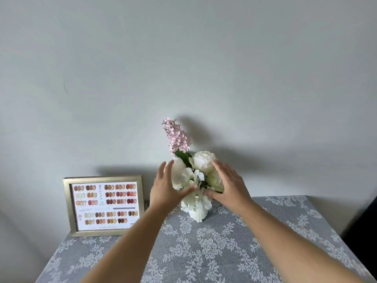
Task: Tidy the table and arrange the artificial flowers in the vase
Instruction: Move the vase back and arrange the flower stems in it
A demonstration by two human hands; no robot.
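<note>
A small white vase (198,215) stands near the back of the table, close to the wall. It holds several white artificial flowers (204,162) and one tall pink flower spike (177,136) that leans left. My left hand (166,187) cups the left side of the white blooms with its fingers spread. On the right side, my right hand (230,185) lies against the blooms, its thumb near the stems just above the vase. Neither hand closes around a stem.
A gold picture frame (105,205) with a nail-colour chart leans against the wall at the left. A grey tablecloth (204,252) with a white floral pattern covers the table. The table's right edge drops off beside a dark area.
</note>
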